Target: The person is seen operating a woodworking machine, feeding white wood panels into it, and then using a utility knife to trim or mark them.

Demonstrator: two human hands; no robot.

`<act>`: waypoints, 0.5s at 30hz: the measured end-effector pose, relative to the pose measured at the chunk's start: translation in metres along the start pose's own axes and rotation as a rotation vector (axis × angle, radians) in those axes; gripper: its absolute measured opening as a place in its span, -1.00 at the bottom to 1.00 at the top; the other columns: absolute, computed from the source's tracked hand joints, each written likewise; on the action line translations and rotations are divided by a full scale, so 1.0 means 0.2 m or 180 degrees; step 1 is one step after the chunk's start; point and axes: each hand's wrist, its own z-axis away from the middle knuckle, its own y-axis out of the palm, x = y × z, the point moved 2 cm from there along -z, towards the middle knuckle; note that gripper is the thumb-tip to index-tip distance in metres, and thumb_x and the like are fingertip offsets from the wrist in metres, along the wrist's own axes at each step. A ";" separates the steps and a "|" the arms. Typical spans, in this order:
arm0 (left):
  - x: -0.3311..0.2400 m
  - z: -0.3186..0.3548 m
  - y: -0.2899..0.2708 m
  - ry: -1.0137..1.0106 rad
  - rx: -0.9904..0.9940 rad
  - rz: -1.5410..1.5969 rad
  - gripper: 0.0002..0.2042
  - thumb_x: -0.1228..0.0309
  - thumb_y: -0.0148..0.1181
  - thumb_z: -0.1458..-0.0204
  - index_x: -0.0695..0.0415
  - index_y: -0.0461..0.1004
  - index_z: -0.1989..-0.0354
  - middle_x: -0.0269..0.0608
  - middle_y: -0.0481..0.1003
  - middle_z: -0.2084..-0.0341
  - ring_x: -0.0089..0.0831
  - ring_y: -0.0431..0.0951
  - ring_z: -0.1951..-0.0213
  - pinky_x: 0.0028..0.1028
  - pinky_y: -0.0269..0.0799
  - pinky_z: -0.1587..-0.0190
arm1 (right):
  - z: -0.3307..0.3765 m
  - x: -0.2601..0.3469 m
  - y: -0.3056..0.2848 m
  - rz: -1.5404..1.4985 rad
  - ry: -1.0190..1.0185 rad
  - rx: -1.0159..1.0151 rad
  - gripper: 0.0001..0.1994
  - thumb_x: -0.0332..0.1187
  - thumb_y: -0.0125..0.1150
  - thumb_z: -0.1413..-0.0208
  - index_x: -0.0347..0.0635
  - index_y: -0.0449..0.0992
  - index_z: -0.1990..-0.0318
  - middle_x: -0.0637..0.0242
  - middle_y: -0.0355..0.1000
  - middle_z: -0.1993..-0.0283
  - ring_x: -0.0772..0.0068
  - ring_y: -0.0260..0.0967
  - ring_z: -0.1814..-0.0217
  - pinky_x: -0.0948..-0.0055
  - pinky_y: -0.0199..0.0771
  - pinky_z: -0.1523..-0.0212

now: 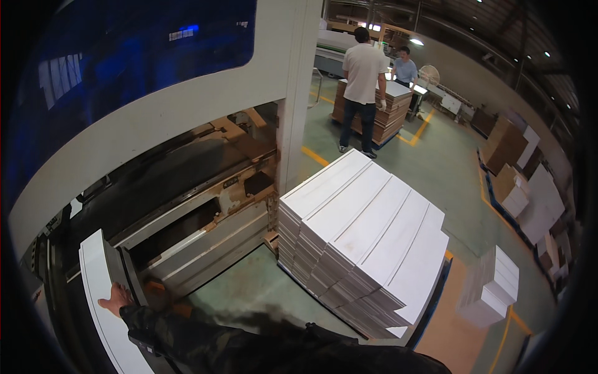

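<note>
My right hand (116,300) reaches across to the left, in a dark patterned sleeve (212,343). It grips the right edge of a long white panel (94,274), with the thumb on the white face and the other fingers by the grey side. The panel stands beside the machine bed, its lower end running out of view. My left hand does not show. To the right of my arm, a tall stack of white grooved panels (374,215) sits low on the floor, its layers slightly out of line.
A large machine with a blue window (137,62) and pale frame (296,93) fills the left. A smaller white panel stack (495,287) stands at the right. Two people (364,68) work at a board pile (395,112) farther off. Cartons and boards (514,162) line the far right.
</note>
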 end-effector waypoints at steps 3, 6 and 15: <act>-0.09 0.02 0.05 0.0096 0.0093 0.0172 -0.72 0.33 0.43 -0.41 0.36 0.65 0.02 0.15 0.67 0.20 0.01 0.65 0.19 -0.10 0.61 0.04 | -0.07 -0.03 -0.05 0.0104 -0.0045 -0.0234 0.02 0.00 0.49 -0.27 -0.49 0.08 -0.63 -0.34 0.10 -0.70 -0.46 0.00 -0.77 -0.26 0.17 -0.70; -0.15 0.05 0.09 0.0182 0.0190 0.0330 -0.72 0.32 0.43 -0.41 0.36 0.65 0.04 0.15 0.67 0.22 0.01 0.64 0.20 -0.11 0.61 0.05 | -0.14 -0.05 -0.14 0.0053 -0.0010 -0.0255 0.07 -0.01 0.51 -0.29 -0.36 -0.04 -0.72 -0.31 -0.07 -0.79 -0.45 -0.17 -0.85 -0.25 0.05 -0.76; 0.01 0.07 0.01 0.0079 0.0152 0.0131 -0.72 0.32 0.44 -0.41 0.36 0.66 0.11 0.14 0.67 0.28 0.01 0.63 0.26 -0.11 0.61 0.10 | -0.14 -0.08 -0.02 0.0064 0.0121 0.0085 0.07 -0.02 0.48 -0.31 -0.35 -0.07 -0.73 -0.28 -0.10 -0.81 -0.47 -0.21 -0.86 -0.25 -0.01 -0.78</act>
